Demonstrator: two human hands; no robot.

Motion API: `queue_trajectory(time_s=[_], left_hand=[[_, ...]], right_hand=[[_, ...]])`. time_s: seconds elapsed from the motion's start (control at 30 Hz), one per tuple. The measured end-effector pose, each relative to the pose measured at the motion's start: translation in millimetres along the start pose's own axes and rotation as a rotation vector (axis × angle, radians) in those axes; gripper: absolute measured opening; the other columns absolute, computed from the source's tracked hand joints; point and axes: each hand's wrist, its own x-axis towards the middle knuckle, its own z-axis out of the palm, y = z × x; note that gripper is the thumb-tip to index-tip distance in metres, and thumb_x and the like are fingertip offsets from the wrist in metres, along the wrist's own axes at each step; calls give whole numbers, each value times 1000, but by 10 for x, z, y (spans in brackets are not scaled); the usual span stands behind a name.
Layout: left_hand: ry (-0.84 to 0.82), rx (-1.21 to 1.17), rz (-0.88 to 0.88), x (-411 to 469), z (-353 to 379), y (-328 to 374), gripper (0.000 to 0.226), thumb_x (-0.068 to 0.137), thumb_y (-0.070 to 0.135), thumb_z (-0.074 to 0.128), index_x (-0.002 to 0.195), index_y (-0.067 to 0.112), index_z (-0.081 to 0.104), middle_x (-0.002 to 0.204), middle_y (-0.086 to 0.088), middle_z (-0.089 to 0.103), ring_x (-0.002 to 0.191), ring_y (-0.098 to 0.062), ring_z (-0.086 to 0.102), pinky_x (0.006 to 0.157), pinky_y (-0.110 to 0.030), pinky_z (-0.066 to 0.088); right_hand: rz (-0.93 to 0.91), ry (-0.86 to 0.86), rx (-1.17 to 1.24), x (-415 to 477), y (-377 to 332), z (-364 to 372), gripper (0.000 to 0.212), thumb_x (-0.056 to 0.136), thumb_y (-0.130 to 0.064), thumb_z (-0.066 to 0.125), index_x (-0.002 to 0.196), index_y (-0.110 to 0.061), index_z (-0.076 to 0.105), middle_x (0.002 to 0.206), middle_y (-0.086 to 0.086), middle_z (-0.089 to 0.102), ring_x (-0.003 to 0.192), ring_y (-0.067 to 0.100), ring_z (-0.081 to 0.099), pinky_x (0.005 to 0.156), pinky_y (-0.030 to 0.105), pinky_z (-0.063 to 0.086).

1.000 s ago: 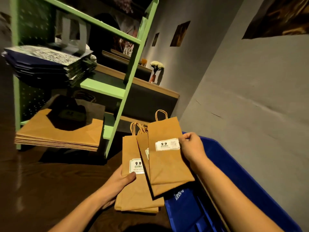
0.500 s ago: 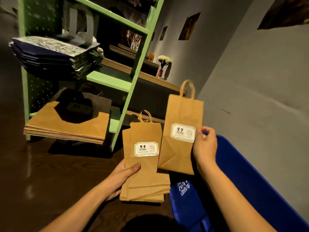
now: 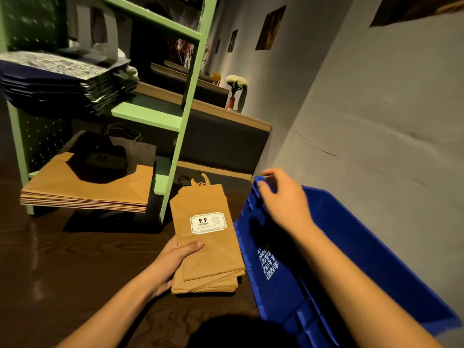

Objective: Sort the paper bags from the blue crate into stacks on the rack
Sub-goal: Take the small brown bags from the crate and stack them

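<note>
Several flat kraft-paper bags (image 3: pixel 211 257), creased and twine-handled, sit in a small pile on the dark wood-grain table (image 3: pixel 62 259); the top one bears a white "9.9" label (image 3: pixel 208 222). The left hand (image 3: pixel 173 259) grips the pile's near-left edge, thumb on top. The right hand (image 3: pixel 286 199), blurred, hovers with loosely bent, empty fingers over the glossy blue plastic crate (image 3: pixel 351 227) just beside the pile. Behind, the green rack (image 3: pixel 175 151) carries larger brown bags (image 3: pixel 88 194) below and dark patterned bags (image 3: pixel 62 81) above.
</note>
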Motion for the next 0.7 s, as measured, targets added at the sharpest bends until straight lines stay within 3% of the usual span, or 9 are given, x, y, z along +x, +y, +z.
queue_trajectory(time_s=[0.07,0.13,0.2,0.27,0.33,0.4,0.5,0.6,0.7], left_hand=[[8,45,-21,31,3,-27,43,96,7,68,137,18,59,128,-11,74,118,-31,71,109,-51,50],[18,131,-29,67,18,-71,50,91,7,75,137,17,58,123,-7,77,113,-28,73,100,-45,56],[17,198,-32,91,38,-102,54,89,7,78,138,17,56,118,-4,78,109,-24,75,92,-38,59],[14,224,-35,108,50,-102,52,91,6,76,137,19,56,118,-1,79,107,-22,76,88,-34,59],[0,230,-43,128,69,-83,50,91,6,75,136,19,56,118,-2,78,107,-22,76,86,-32,60],[-9,237,-41,123,78,-65,49,91,6,75,135,19,56,119,-2,78,108,-22,76,84,-30,61],[-15,247,-53,123,62,-66,48,91,7,74,134,20,56,118,-1,78,106,-21,76,79,-27,62],[-12,250,-58,119,46,-86,51,91,8,75,136,20,56,121,-3,77,110,-23,75,87,-33,61],[-11,254,-54,134,24,-94,55,89,11,77,138,20,55,124,-3,76,113,-24,74,98,-41,57]], right_hand=[[84,-40,-86,167,263,-213,24,101,-37,54,122,-28,61,105,-8,67,91,11,61,72,28,46],[155,-172,-330,219,658,-297,27,100,-39,54,122,-25,62,111,0,69,100,22,65,75,33,48],[268,-394,-510,142,1154,-242,46,97,-50,55,132,-20,58,131,7,65,117,28,62,91,37,50],[428,-639,-500,-40,1597,-106,84,85,-74,56,146,-17,48,144,9,57,125,29,57,103,38,47],[604,-872,-441,-283,1744,-60,106,73,-86,56,152,-19,37,133,8,58,113,29,60,94,36,50],[783,-1078,-380,-393,1793,-59,90,85,-68,59,153,-14,33,124,9,51,100,31,59,84,39,48],[743,-1044,-403,-384,1902,-99,61,100,-47,55,150,-17,38,149,13,41,108,31,51,96,43,46],[601,-920,-541,-365,2107,-68,41,100,-33,52,139,-20,55,143,8,54,117,27,57,97,36,47],[602,-735,-467,-347,2139,-113,38,98,-28,54,135,-20,57,137,8,59,112,24,58,96,35,48]])
